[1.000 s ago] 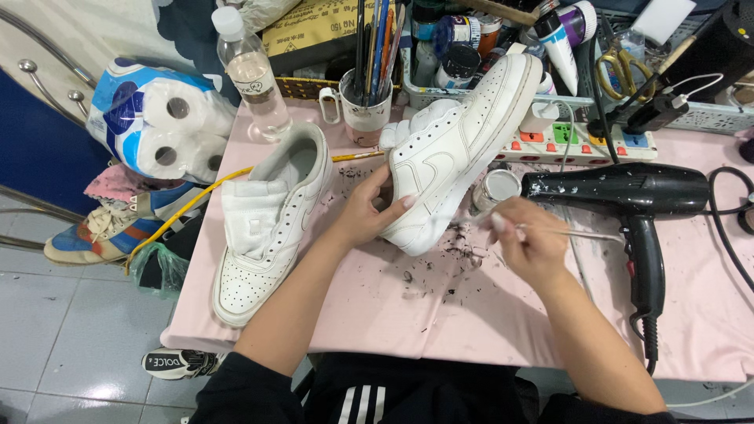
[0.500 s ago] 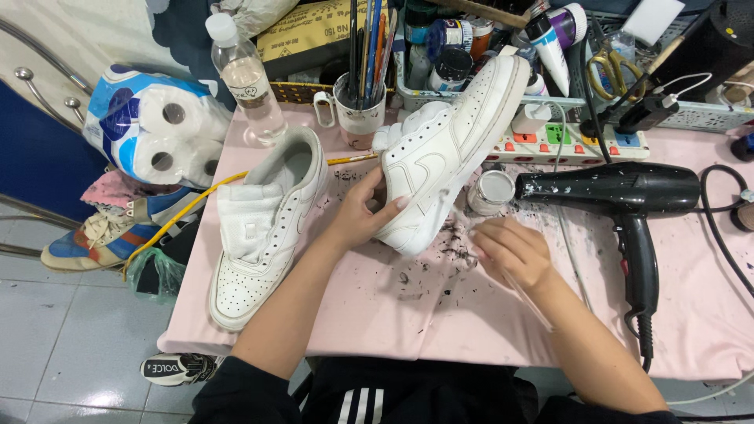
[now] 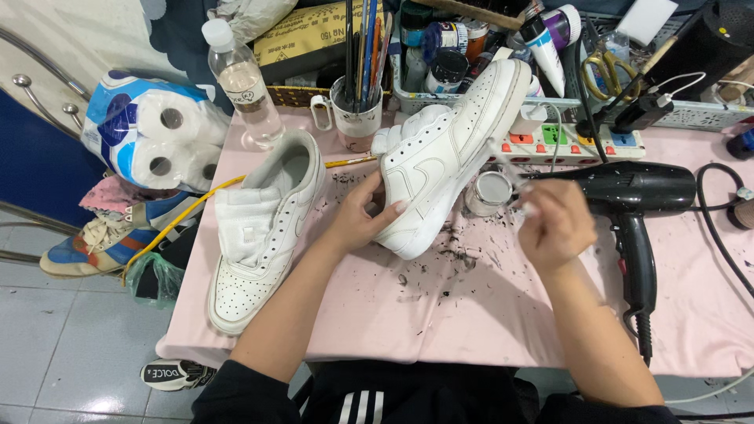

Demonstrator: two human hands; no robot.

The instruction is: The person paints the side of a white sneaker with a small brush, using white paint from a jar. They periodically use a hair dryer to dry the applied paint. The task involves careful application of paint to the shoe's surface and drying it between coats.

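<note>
The shoe (image 3: 448,157), white, lies tilted on its side at the middle of the pink counter (image 3: 487,330), toe toward the person and heel up against a power strip (image 3: 577,145). The left hand (image 3: 357,220) grips its toe end, thumb on top and fingers curled under the sole. The right hand (image 3: 554,224), closed in a pinch, holds a thin brush (image 3: 510,169) whose tip points toward the shoe's side. A small open pot (image 3: 487,192) stands between shoe and right hand. Dark flecks dot the counter around them. A second shoe (image 3: 263,232) lies left of the left hand, sole down. A black dryer (image 3: 628,192) rests just right of the right hand.
</note>
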